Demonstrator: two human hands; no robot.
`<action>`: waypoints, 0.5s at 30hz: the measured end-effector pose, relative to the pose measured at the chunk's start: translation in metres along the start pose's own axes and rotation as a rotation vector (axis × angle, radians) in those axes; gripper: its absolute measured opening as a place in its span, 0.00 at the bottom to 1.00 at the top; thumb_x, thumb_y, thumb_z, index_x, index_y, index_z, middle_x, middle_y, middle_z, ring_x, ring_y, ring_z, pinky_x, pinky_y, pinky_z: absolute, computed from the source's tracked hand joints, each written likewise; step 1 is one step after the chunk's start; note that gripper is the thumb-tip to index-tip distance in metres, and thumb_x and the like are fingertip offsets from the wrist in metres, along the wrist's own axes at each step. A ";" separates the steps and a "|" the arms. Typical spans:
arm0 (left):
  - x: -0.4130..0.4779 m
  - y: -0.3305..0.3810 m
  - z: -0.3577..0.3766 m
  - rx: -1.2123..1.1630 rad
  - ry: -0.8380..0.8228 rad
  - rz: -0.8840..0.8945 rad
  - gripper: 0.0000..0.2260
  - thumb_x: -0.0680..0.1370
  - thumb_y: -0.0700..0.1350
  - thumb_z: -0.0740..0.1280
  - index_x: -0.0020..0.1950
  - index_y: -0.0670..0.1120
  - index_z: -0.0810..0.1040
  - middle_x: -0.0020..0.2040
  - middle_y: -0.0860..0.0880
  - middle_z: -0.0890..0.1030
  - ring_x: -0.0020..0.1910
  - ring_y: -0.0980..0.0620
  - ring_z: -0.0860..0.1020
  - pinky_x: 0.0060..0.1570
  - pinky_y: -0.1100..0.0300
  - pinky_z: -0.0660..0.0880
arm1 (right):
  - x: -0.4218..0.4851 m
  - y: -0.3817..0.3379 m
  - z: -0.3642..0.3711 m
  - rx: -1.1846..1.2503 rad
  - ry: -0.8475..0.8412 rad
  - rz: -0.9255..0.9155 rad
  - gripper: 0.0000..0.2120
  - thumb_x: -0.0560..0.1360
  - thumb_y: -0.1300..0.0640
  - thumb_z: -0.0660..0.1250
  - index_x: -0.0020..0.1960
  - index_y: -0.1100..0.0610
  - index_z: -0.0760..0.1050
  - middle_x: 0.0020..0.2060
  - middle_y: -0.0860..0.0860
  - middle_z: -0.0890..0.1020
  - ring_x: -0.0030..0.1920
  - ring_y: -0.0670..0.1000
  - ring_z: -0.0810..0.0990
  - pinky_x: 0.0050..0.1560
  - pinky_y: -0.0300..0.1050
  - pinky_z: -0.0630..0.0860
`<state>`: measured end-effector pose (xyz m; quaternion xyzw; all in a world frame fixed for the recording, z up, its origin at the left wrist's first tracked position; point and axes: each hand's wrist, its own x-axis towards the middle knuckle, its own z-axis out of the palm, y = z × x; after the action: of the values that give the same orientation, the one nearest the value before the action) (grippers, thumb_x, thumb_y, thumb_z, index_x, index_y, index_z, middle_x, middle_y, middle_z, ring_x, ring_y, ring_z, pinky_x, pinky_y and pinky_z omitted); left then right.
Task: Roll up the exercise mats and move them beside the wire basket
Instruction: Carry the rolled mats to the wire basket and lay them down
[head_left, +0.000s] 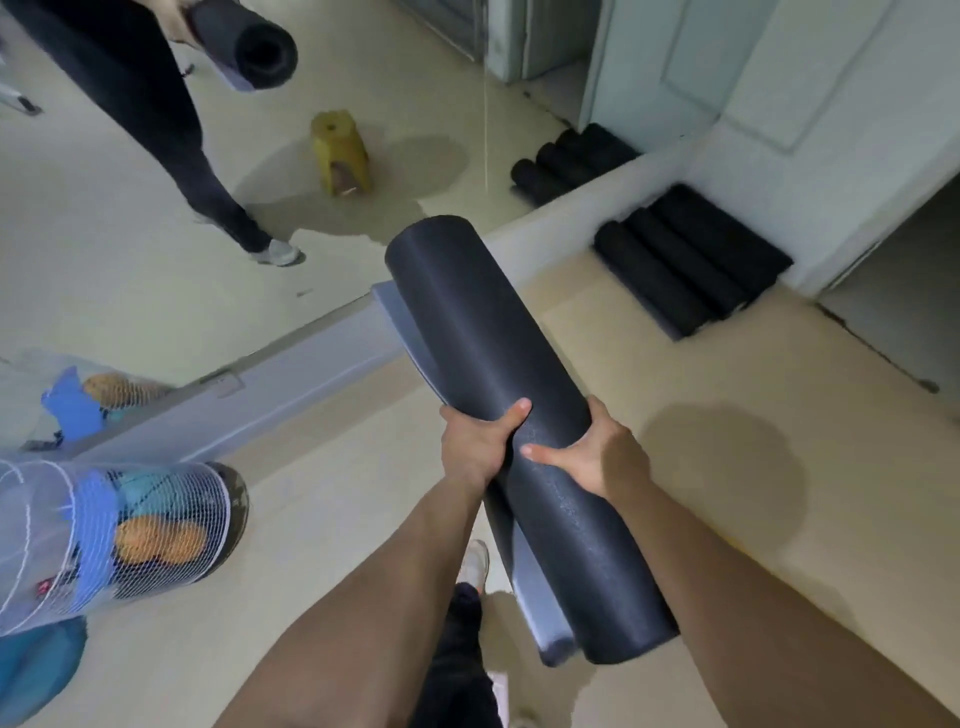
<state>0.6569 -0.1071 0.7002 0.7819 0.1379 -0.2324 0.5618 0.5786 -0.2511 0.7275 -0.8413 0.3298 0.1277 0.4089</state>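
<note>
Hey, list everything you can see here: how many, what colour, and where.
Held mat: one, dark grey, rolled, carried above the floor with its far end toward the mirror.
Floor mats: at least three, black, rolled, lying together against the wall at right.
Wire basket: one, white mesh, lower left, holding blue and orange items.
Mirror: one, along the wall, reflecting the mats and the basket.
Yellow stool: one, seen only in the mirror.
Left hand: grips the held mat's left side.
Right hand: grips its right side.
</note>
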 end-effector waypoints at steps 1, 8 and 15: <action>0.016 0.015 0.016 0.011 -0.034 0.009 0.41 0.67 0.63 0.80 0.69 0.44 0.67 0.65 0.49 0.79 0.64 0.45 0.78 0.65 0.49 0.75 | 0.019 0.001 -0.011 0.005 0.027 0.021 0.63 0.52 0.23 0.76 0.79 0.47 0.59 0.70 0.49 0.76 0.67 0.54 0.78 0.65 0.52 0.76; 0.122 0.112 0.137 0.056 -0.234 -0.018 0.43 0.65 0.64 0.81 0.69 0.45 0.67 0.66 0.48 0.80 0.64 0.45 0.79 0.66 0.48 0.76 | 0.143 0.002 -0.110 0.024 0.160 0.178 0.51 0.53 0.24 0.76 0.68 0.46 0.67 0.59 0.46 0.81 0.55 0.54 0.82 0.55 0.51 0.78; 0.224 0.177 0.293 0.095 -0.292 -0.013 0.42 0.66 0.61 0.81 0.71 0.45 0.66 0.68 0.48 0.77 0.65 0.43 0.77 0.66 0.48 0.76 | 0.293 0.048 -0.205 0.034 0.211 0.214 0.51 0.52 0.22 0.74 0.68 0.46 0.67 0.59 0.45 0.81 0.57 0.54 0.81 0.56 0.54 0.80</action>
<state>0.8717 -0.4519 0.6515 0.7645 0.0487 -0.3537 0.5367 0.7556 -0.5631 0.6859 -0.8030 0.4609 0.0760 0.3702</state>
